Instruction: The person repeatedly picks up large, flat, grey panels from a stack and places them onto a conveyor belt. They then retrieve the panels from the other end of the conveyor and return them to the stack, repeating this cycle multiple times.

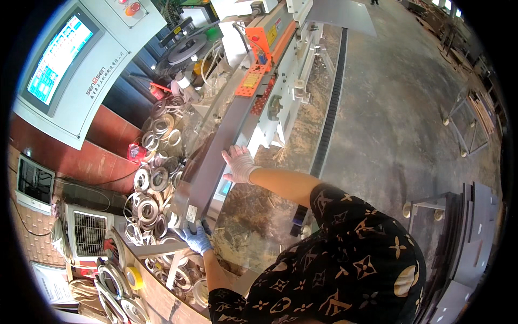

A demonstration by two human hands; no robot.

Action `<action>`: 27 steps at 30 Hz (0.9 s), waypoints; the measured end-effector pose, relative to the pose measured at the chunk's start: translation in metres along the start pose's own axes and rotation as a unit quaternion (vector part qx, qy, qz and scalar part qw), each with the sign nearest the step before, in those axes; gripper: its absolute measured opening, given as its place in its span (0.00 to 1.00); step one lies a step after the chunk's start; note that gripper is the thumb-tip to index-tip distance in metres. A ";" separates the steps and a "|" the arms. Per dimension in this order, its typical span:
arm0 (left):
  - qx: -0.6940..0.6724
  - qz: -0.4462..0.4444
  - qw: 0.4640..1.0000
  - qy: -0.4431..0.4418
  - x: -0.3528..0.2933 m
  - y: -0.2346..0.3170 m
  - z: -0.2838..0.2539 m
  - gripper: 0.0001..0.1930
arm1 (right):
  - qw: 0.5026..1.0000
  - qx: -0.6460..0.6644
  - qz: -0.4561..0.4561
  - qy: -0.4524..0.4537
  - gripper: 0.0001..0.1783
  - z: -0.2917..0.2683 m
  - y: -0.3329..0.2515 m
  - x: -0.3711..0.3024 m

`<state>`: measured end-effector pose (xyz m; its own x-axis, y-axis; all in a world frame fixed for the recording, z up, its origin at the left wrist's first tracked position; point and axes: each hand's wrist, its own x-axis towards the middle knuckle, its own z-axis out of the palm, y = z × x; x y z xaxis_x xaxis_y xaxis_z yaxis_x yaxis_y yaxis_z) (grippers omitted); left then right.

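A long, narrow grey board (212, 162) lies along the bed of a machine (286, 81), its near end toward me. My left hand (196, 238), in a blue glove, grips that near end beside a small white label (191, 213). Farther along the same board, my right hand (240, 164) wears a thin, pale glove. Its fingers are spread flat on the board's right side, thumb apart. The far part of the board runs toward an orange guard (253, 81) on the machine.
Many rolls of edge banding (148, 208) lie heaped left of the machine. A control cabinet with a lit screen (62, 56) stands at upper left. Stacked grey panels (464, 243) are at lower right, and a wheeled rack (472, 124) stands farther back. Sawdust covers the floor beside the machine.
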<state>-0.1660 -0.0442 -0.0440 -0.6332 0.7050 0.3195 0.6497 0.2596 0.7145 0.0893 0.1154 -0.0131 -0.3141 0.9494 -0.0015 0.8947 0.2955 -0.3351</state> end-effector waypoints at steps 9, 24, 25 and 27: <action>0.098 0.005 0.995 -0.004 0.004 0.029 0.021 0.30 | 1.000 -0.002 0.012 0.027 0.50 -0.005 0.022 0.015; 0.125 0.143 0.982 0.016 0.009 0.066 0.076 0.30 | 0.927 0.374 -0.023 -0.007 0.42 -0.027 0.092 0.004; 0.121 0.173 0.977 0.013 0.007 0.067 0.079 0.29 | 0.882 0.469 -0.037 0.017 0.39 -0.018 0.096 -0.022; 0.143 0.179 0.973 0.013 0.002 0.067 0.082 0.28 | 0.932 0.360 -0.013 0.031 0.32 -0.053 0.077 -0.105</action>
<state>-0.0895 0.0284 -0.0468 -0.3534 0.7676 0.5347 0.9186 0.1765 0.3536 0.2084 0.0441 0.0113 -0.2938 0.9537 0.0637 0.4336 0.1924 -0.8803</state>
